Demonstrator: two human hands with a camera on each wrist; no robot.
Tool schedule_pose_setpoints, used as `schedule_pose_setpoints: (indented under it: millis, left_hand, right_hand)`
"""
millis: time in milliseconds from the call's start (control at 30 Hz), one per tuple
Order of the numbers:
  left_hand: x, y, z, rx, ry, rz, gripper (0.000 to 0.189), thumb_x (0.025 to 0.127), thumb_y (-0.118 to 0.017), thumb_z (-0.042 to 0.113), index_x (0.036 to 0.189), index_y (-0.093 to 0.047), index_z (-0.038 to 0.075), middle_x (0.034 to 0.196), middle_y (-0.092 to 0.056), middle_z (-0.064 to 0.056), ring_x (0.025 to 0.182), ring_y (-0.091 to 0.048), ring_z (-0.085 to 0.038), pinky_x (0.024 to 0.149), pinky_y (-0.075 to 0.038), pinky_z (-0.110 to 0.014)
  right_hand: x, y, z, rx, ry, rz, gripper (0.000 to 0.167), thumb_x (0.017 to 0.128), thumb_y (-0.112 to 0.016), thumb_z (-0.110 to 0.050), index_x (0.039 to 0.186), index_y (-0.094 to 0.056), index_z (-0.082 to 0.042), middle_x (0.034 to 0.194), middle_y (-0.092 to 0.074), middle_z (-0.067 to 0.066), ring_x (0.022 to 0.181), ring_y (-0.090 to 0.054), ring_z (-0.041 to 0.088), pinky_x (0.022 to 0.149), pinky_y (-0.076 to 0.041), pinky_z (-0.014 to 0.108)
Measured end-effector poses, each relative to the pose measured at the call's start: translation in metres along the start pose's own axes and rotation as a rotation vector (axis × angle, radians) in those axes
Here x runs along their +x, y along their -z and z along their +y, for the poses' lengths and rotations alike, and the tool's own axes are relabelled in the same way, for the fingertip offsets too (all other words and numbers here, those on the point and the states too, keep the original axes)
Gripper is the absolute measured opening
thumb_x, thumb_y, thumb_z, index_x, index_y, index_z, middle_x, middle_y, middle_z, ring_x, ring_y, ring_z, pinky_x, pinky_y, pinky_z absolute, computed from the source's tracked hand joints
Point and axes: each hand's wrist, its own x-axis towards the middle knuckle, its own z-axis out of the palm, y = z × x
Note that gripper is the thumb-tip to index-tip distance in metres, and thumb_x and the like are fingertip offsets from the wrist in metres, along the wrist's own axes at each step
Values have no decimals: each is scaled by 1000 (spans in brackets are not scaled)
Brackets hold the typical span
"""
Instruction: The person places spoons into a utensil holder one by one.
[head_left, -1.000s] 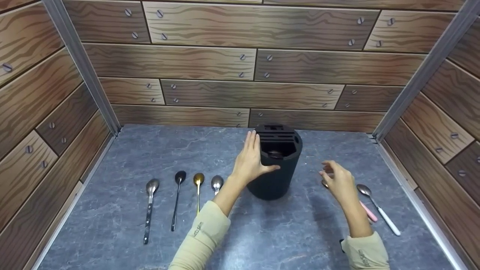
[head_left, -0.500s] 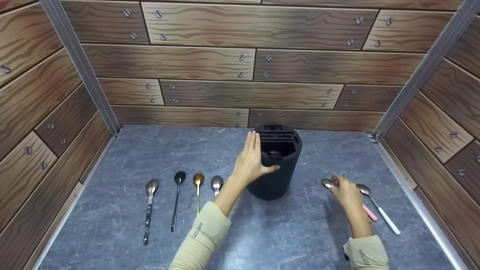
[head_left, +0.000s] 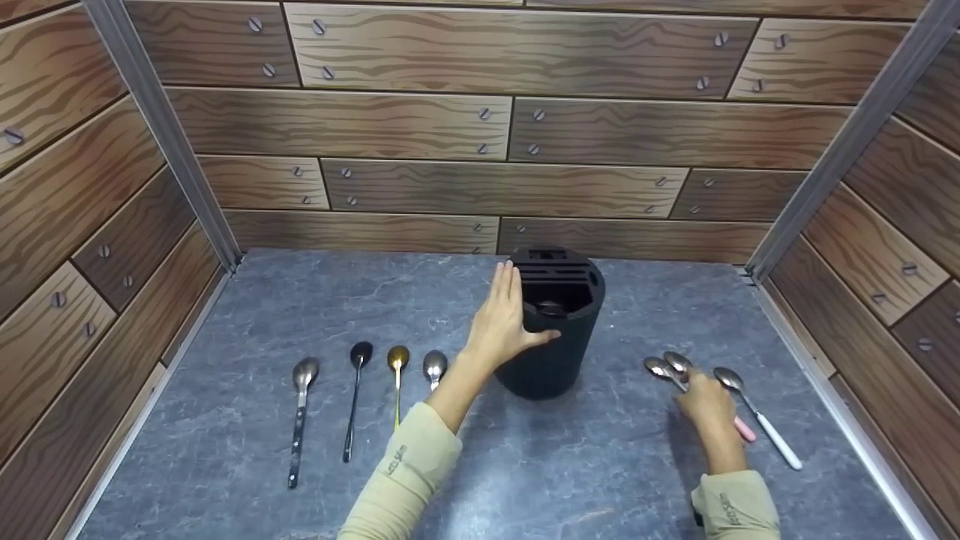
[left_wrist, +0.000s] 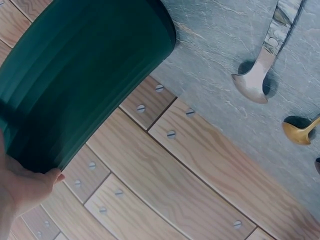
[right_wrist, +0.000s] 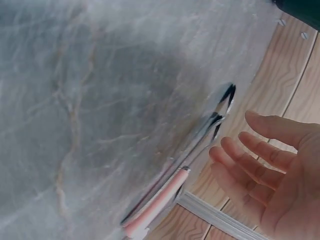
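Observation:
My left hand [head_left: 499,322] lies against the left side of a tall black holder [head_left: 551,367], its fingers straight along the rim and the thumb stretched across the front. In the left wrist view the same holder looks dark green [left_wrist: 95,70], with the thumb at its edge. My right hand [head_left: 706,405] hovers over spoons at the right, and the right wrist view shows its fingers loosely bent with nothing between them. Beside them lies a spoon with a pink handle [right_wrist: 157,202]. Two spoon bowls [head_left: 657,366] poke out past the hand, whose back hides their stems.
To the right lies a white-handled spoon [head_left: 776,442]. Left of the holder a row of spoons is laid out: one with a patterned handle [head_left: 298,427], a black one [head_left: 352,405], a gold one [head_left: 397,360] and a silver one [head_left: 434,365] partly behind my left arm. Wood-patterned walls enclose the table.
My right hand has moved back towards me and slightly right over the spoons, uncovering two spoon bowls. The left hand and the holder have stayed in place.

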Motion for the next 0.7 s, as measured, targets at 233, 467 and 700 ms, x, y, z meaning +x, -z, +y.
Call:
schedule_pose_setpoints:
  millis: [233, 467, 700]
  left_hand:
    - [0, 0, 0, -6, 5, 5, 113, 68, -63, 68, 139, -24, -11, 145, -22, -24, 136, -14, -31, 103, -28, -33]
    - [0, -1, -1, 1, 8, -21, 115, 69, -60, 70, 140, -21, -11, 146, -19, -24, 136, -12, -31, 104, -26, -33]
    - [1, -1, -2, -18, 11, -23, 115, 69, -60, 70, 140, -20, -11, 147, -18, -24, 136, -10, -31, 105, -24, -33]
  right_hand:
    - [5, -5, 7, -18, -29, -58, 31, 70, -64, -8, 96, -57, 9, 91, -55, 36, 83, -53, 55, 65, -42, 59]
    - [7, -8, 11, -30, -61, -130, 13, 72, -63, -8, 80, -61, 3, 87, -58, 31, 81, -54, 52, 64, -42, 59]
    - [8, -8, 9, -21, -67, -116, 9, 72, -61, -6, 77, -61, 1, 84, -59, 30, 80, -55, 50, 64, -43, 58]
